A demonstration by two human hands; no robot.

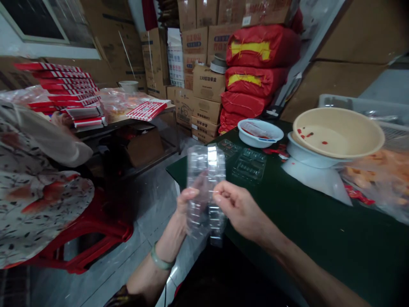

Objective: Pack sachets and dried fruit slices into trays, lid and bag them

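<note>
My left hand (185,209), with a pale green bangle (161,258) on its wrist, grips a clear plastic blister tray (206,187) upright at its left edge. My right hand (238,209) pinches the same tray from the right, between thumb and fingertips. The tray's lower end hangs below both hands. Just beyond it, several similar clear trays (249,165) lie flat on a dark green table (319,221), apart from my hands.
A beige basin (338,132) sits tilted on a white bowl (306,155), beside a smaller white bowl (260,132) and a bag of orange food (377,179). At left, a seated person in a floral top (35,204) is beside a red stool (86,238). Red sacks (262,47) and cardboard boxes (207,83) stand behind.
</note>
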